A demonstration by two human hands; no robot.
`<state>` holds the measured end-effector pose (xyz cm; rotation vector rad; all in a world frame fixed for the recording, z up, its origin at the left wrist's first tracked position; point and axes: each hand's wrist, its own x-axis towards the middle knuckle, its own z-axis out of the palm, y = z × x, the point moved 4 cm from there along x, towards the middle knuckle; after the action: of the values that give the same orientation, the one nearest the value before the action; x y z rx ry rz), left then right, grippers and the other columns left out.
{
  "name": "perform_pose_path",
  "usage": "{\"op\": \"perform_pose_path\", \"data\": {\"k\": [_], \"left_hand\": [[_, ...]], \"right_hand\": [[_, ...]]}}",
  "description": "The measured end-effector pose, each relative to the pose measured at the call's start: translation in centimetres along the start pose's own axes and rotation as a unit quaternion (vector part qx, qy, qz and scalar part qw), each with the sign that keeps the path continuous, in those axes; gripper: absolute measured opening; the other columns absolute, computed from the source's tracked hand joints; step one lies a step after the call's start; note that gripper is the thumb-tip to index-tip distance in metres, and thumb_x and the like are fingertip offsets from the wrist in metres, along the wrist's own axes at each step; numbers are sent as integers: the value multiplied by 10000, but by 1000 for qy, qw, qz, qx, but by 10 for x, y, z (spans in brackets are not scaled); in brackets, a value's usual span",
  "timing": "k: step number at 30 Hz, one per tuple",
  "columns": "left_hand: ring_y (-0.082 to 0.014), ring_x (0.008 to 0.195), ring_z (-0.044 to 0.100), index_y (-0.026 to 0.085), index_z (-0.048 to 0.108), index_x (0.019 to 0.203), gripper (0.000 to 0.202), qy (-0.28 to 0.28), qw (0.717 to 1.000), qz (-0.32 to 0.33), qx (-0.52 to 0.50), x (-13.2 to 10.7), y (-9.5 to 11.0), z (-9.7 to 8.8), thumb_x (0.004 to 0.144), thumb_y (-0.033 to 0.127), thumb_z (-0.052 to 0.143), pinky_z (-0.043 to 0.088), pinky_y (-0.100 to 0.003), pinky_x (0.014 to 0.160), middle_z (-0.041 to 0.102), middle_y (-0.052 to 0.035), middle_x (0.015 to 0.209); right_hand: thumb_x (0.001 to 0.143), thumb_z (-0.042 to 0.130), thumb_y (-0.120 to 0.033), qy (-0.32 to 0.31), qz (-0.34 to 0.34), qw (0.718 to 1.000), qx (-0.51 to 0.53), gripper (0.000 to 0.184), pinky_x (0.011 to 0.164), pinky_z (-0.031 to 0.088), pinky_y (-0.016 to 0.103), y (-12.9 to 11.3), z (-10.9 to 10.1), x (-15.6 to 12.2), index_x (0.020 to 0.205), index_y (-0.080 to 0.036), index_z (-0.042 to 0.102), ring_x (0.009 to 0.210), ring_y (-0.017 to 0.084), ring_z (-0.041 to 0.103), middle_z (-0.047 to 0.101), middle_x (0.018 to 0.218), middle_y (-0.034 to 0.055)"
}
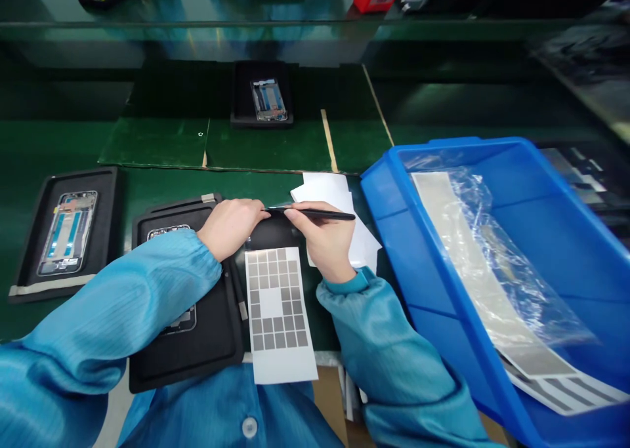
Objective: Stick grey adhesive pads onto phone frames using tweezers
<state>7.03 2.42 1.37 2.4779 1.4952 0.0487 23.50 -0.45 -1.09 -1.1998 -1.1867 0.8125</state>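
Blue sleeves (123,304) end in a right hand (325,241) whose fingers (300,215) pinch black tweezers (332,215), tips beside the open left hand (229,228).

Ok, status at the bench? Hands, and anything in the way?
Right hand pinching black tweezers, tips by left hand. Left hand over black phone tray. Sheet of grey squares beside tray, blue bin to the right, neither in the way.

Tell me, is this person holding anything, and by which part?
The right hand grips slim black tweezers around their middle, between thumb and fingers; the left hand holds nothing that shows.
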Motion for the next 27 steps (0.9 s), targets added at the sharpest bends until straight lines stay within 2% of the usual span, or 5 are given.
{"op": "perform_pose_path", "data": {"k": [5, 11, 17, 22, 27], "left_hand": [[-297, 1066, 657, 85, 625, 1173, 305, 53, 997, 18, 45, -21, 0, -27, 966, 303, 571, 504, -384, 890, 699, -163, 1132], [-275, 1035, 649, 167, 619, 1206, 276, 145, 988, 20, 59, -118, -49, -68, 987, 289, 504, 529, -417, 893, 696, -100, 1151], [-243, 988, 620, 198, 628, 1150, 219, 187, 981, -57, -19, -189, -89, -43, 945, 215, 552, 530, -409, 894, 683, -79, 1071], [-283, 1189, 559, 153, 586, 1238, 335, 212, 973, -68, -63, -193, -93, -20, 903, 171, 589, 483, -466, 1040, 624, -135, 1231], [-316, 1317, 480, 116, 567, 1287, 396, 208, 971, -78, -87, -191, -95, -9, 899, 192, 598, 437, -493, 1112, 571, -166, 1335]], "right_hand": [[709, 852, -250, 6, 45, 998, 32, 132, 690, 588, 329, 6, -3, 2, 811, -233, 770, 726, 180, 710, 765, 785, 5], [727, 841, -292, -57, 115, 991, 24, 128, 622, 561, 323, -17, 10, -8, 766, -212, 749, 615, 159, 641, 690, 641, -12], [703, 863, -319, -181, 185, 966, -4, 156, 604, 594, 317, -54, 72, -37, 777, -219, 769, 674, 183, 698, 753, 762, 22], [727, 836, -291, -199, 203, 958, -30, 139, 596, 609, 295, -61, 127, -53, 784, -182, 772, 642, 180, 718, 773, 754, 37], [735, 827, -292, -181, 206, 960, -52, 138, 625, 630, 286, -54, 150, -56, 791, -177, 775, 678, 196, 751, 786, 759, 38]]}}
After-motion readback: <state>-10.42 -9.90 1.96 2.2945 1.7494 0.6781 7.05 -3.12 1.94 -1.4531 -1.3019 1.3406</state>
